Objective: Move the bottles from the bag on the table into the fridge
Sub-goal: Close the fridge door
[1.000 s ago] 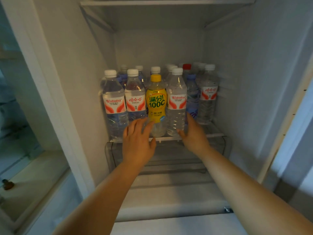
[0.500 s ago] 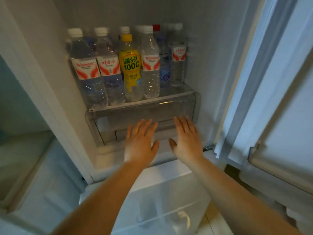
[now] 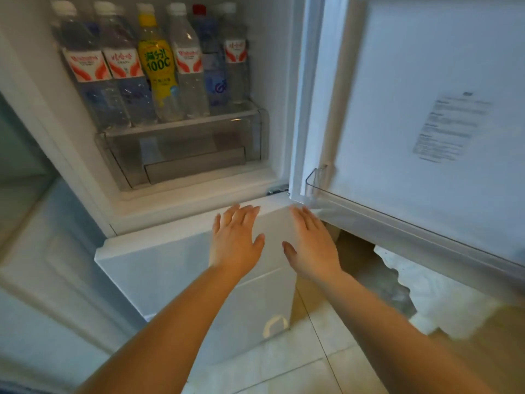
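Five clear water bottles [image 3: 91, 81] with white caps stand in the front of the fridge, plus one yellow bottle [image 3: 159, 72] and one red-capped bottle [image 3: 208, 61]. More stand behind, too hidden to count. There are two hands [image 3: 235, 243].

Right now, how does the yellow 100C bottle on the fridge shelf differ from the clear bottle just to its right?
The yellow 100C bottle has a yellow cap and a yellow label; the clear bottle has a white cap and a white-and-red label. The yellow 100C bottle's body narrows in a waist below its label; the clear bottle's sides run straighter. Both stand upright in the front row, untouched by either hand.
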